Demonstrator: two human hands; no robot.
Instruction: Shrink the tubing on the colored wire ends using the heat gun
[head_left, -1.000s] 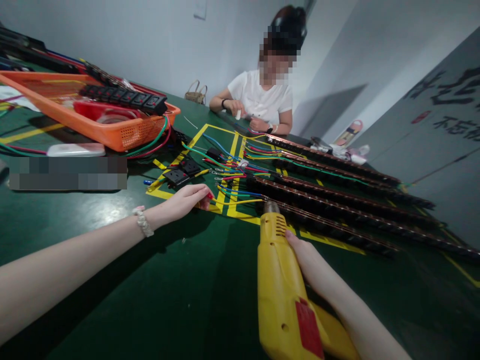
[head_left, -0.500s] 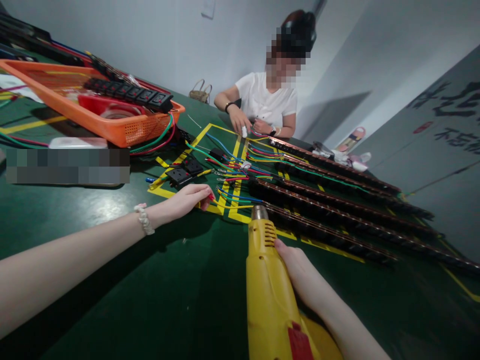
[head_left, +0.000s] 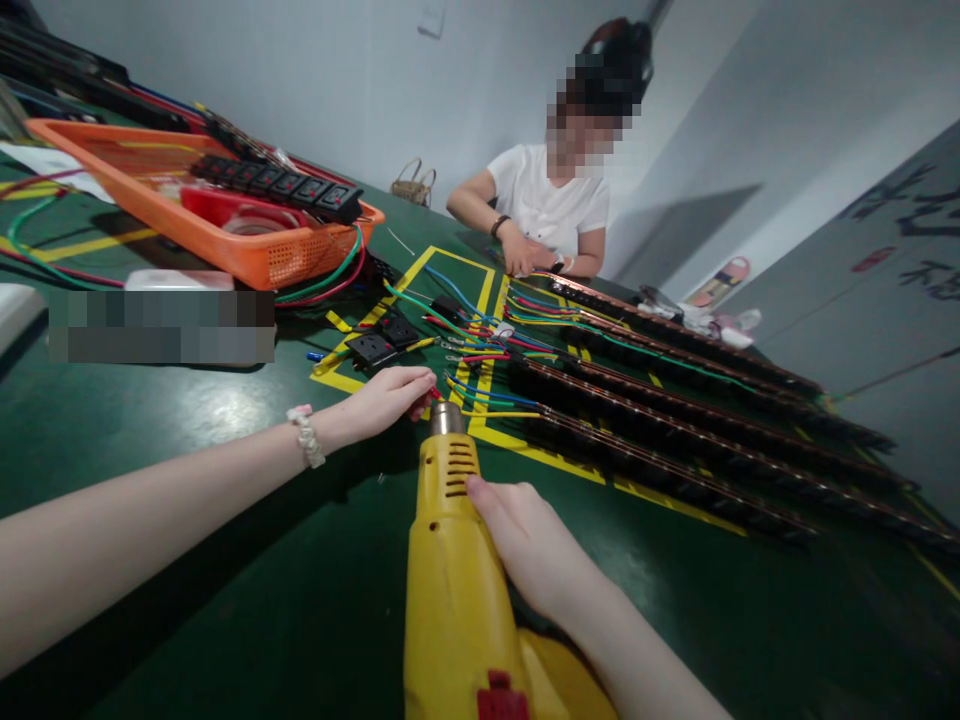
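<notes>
My right hand [head_left: 529, 545] is wrapped round a yellow heat gun [head_left: 454, 560] with a metal nozzle, which points away from me. The nozzle is close by the fingertips of my left hand [head_left: 397, 400]. That hand pinches a small red piece [head_left: 436, 393], whose far end is hard to make out. Just beyond it, blue, green and yellow wires [head_left: 495, 398] run to long black strips [head_left: 645, 455] on the green table [head_left: 315, 560]. Black sockets [head_left: 373, 349] lie left of the wires, behind my left hand.
An orange basket [head_left: 259, 262] with a socket strip and red item stands at the back left. A white case [head_left: 180, 281] lies before it. Across the table sits a person [head_left: 559, 205] in white, hands near the strips.
The heat gun in my right hand has moved left, its nozzle now beside my left fingertips. The view has shifted slightly. The other person's hands have drawn together.
</notes>
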